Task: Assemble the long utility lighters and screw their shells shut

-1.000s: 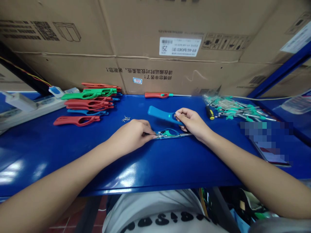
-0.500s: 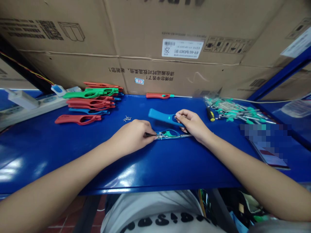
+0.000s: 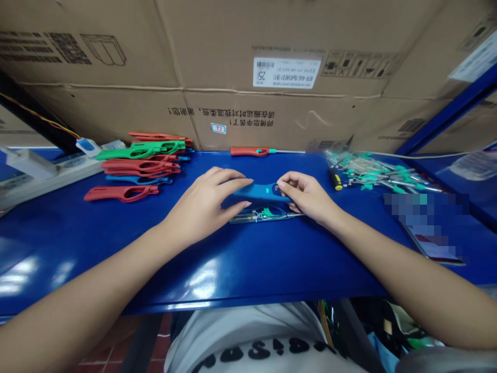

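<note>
In my right hand [image 3: 306, 194], thumb and fingers pinch the right end of a blue lighter shell half [image 3: 258, 191], held just above the table. My left hand [image 3: 212, 202] is at the shell half's left end, thumb and fingers apart; whether the fingertips touch it I cannot tell. Below, on the table, lies the other lighter half [image 3: 260, 214], fitted with a metal tube, thin wires and a green trigger piece. Its right end is partly behind my right fingers.
Red, green and blue lighter shells [image 3: 142, 167] are stacked at left beside a power strip [image 3: 72, 168]. A red lighter [image 3: 250, 152] lies at the back by the cardboard box [image 3: 217, 46]. Lighter inner parts [image 3: 373, 173], a yellow-black screwdriver [image 3: 335, 180] and a blurred-out flat device [image 3: 430, 233] are at right.
My left hand has let go of the small dark part at the lower half's left end and risen, its fingers spreading beside the blue shell half. The shell half has lowered slightly.
</note>
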The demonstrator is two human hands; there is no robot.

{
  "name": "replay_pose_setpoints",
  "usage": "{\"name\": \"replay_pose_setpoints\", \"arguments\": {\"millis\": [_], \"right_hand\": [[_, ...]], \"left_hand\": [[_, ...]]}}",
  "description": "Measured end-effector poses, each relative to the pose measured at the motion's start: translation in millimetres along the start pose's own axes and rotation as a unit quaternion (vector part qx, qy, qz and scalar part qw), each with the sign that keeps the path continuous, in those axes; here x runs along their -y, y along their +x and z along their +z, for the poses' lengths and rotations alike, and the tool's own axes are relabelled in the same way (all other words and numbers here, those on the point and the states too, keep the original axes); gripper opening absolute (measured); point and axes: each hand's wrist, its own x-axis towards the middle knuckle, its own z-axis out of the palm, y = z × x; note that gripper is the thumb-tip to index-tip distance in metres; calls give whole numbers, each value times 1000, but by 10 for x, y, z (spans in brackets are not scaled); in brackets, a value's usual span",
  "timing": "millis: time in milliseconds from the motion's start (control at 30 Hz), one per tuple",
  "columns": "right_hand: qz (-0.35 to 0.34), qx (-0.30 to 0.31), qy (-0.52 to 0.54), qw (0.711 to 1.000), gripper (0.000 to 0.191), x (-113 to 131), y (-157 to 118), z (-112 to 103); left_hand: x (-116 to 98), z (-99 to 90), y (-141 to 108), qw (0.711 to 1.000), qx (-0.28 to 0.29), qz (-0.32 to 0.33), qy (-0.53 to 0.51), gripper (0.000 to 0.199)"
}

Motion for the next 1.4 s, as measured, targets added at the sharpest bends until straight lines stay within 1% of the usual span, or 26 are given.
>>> {"name": "replay_pose_setpoints", "arguments": {"millis": [100,133,167,233,300,333,400,467,567,667,767,900,967,1067,1133,1200,1300,1400], "right_hand": [[-6,-34,-21,999,16,-24,30,-37],[-13,-54,-34,998,16,-38,53,-61],[-22,-71,-54,996,15,-54,79,-91],[-42,-100,-109,988,15,-85,133,-159],[-62,-117,-179,975,16,-111,170,-226],[-73,-120,-217,966,17,-123,180,-253],[-96,-118,-291,945,19,-142,182,-290],[-116,-106,-352,923,20,-158,170,-304],[-145,-80,-411,896,16,-177,151,-298],[-161,-45,-435,885,8,-198,147,-285],[-187,-26,-433,881,11,-211,147,-267],[-260,-7,-400,879,14,-161,105,-220],[-300,36,-385,872,14,-113,57,-185],[-348,115,-375,852,14,-55,-25,-132],[-357,138,-374,845,13,-39,-70,-100],[-354,144,-373,846,13,-34,-100,-71],[-346,150,-378,845,13,-38,-121,-36],[-346,153,-385,842,11,-57,-119,-12]], "left_hand": [[-21,-17,3,1000,-27,-14,1,38],[-30,-21,2,999,-29,-17,2,35],[-38,-22,0,1000,-17,-16,1,29],[-46,-11,-9,999,46,-14,-7,19],[-43,20,-24,993,119,-13,-8,18],[-40,41,-31,989,147,-14,-5,18],[-34,81,-45,984,176,-11,1,18],[-33,109,-54,983,185,-10,-4,17],[-41,124,-53,982,185,-31,-17,16],[-54,124,-47,981,187,-48,-23,16],[-65,129,-51,980,190,-53,-24,18],[-77,139,-63,980,190,-60,-22,19],[-73,145,-63,980,187,-68,-33,18],[-48,155,-55,978,177,-84,-73,16],[-28,160,-49,976,171,-94,-100,15],[-18,158,-46,975,160,-100,-116,14],[-34,137,-46,980,133,-98,-113,14],[-70,104,-45,983,128,-89,-94,14]]}}
